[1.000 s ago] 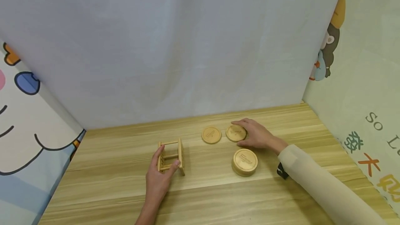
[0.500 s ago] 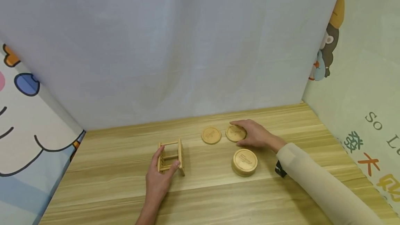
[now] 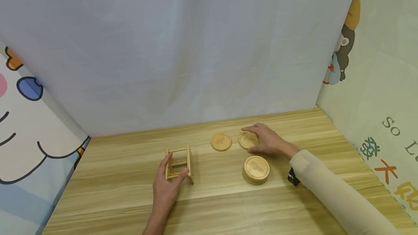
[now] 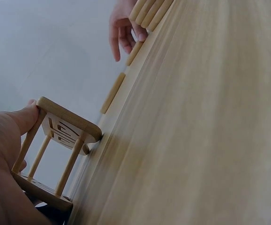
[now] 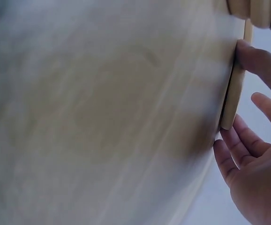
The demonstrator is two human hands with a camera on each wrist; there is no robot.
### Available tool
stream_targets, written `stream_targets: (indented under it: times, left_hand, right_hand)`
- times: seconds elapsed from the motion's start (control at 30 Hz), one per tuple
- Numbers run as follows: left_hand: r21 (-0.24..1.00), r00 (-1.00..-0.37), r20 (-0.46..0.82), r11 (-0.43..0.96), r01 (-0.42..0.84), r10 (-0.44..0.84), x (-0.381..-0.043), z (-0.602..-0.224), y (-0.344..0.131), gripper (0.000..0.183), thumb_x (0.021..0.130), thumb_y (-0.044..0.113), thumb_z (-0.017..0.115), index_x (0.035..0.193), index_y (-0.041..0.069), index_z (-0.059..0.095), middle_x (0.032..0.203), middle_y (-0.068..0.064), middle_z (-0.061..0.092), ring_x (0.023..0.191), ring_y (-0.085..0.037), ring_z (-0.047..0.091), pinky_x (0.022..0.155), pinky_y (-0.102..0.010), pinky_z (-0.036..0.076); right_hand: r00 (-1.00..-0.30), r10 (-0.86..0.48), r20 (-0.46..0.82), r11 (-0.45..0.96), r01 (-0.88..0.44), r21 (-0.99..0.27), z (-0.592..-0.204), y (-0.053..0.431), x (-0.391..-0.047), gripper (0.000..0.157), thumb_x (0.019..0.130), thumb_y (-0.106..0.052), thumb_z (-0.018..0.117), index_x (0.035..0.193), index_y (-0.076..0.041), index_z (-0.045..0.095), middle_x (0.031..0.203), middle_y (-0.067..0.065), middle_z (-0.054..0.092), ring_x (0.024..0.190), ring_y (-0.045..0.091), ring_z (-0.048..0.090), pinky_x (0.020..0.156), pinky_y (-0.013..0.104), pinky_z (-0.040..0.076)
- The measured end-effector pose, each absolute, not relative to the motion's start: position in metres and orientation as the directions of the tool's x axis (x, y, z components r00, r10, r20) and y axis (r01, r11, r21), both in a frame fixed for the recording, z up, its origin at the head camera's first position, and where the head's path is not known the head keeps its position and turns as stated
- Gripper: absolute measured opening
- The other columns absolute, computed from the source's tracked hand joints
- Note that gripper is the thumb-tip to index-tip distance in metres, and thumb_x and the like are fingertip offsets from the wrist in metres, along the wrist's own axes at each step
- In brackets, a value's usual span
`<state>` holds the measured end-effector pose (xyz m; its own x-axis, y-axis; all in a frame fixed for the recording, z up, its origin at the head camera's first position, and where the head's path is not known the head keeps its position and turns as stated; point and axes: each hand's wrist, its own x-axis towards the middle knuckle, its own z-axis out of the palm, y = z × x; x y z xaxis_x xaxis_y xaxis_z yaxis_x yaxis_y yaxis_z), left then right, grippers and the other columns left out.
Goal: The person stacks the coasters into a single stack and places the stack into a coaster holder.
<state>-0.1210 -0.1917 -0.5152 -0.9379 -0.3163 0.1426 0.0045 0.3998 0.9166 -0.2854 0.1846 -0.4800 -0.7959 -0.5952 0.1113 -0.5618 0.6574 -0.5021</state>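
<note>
My left hand [image 3: 166, 189] holds a small wooden coaster holder [image 3: 189, 162] by its two slatted sides, thumb on one side and fingers on the other. In the left wrist view the holder's end panel [image 4: 70, 117] shows cut-out lettering, with dowels joining the panels. At the back of the table my right hand [image 3: 269, 140] grips a round wooden coaster [image 3: 248, 140] by its edge. The right wrist view has the thumb at one end of this coaster [image 5: 234, 96] and fingertips at the other, close over the tabletop. A second coaster [image 3: 221, 142] lies flat to its left.
A stack of coasters [image 3: 256, 169] with printed tops stands in front of the right hand. The wood-grain table [image 3: 137, 206] meets a pale cloth [image 3: 196, 64] at the back. Printed panels flank both sides. Beneath the right sleeve a black item [image 3: 293, 177] shows.
The right hand's coaster has shifted slightly to the right, away from the flat one. The left hand and the holder have stayed in place.
</note>
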Motion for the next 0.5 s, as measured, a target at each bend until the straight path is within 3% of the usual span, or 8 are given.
stream_targets:
  times: [0.2, 0.43, 0.5]
  left_hand:
    - [0.920, -0.944, 0.122, 0.392, -0.008, -0.306, -0.121, -0.513, -0.191, 0.084, 0.095, 0.041, 0.090, 0.167, 0.027, 0.051, 0.172, -0.027, 0.043, 0.155, -0.058, 0.039, 0.119, -0.080, 0.035]
    - [0.922, -0.947, 0.107, 0.386, -0.019, -0.302, -0.137, -0.551, -0.207, 0.087, 0.090, 0.058, 0.090, 0.166, 0.043, 0.049, 0.176, -0.014, 0.042, 0.160, -0.048, 0.038, 0.122, -0.076, 0.035]
    - [0.916, -0.944, 0.130, 0.401, -0.003, -0.304, -0.134, -0.547, -0.205, 0.087, 0.091, 0.054, 0.091, 0.166, 0.039, 0.050, 0.174, -0.017, 0.044, 0.158, -0.051, 0.040, 0.120, -0.078, 0.037]
  right_hand:
    - [-0.836, -0.547, 0.049, 0.704, -0.491, -0.514, -0.478, 0.184, -0.286, 0.082, 0.085, -0.030, 0.098, 0.156, -0.006, 0.063, 0.135, 0.023, 0.060, 0.124, 0.042, 0.059, 0.104, 0.061, 0.054]
    - [-0.847, -0.531, 0.035, 0.717, -0.471, -0.514, -0.481, 0.185, -0.287, 0.077, 0.085, -0.030, 0.098, 0.151, -0.005, 0.067, 0.128, 0.018, 0.058, 0.113, 0.033, 0.058, 0.095, 0.054, 0.054]
    - [-0.847, -0.531, 0.039, 0.715, -0.472, -0.516, -0.481, 0.186, -0.287, 0.077, 0.085, -0.030, 0.098, 0.150, -0.004, 0.068, 0.126, 0.018, 0.058, 0.111, 0.032, 0.058, 0.095, 0.053, 0.054]
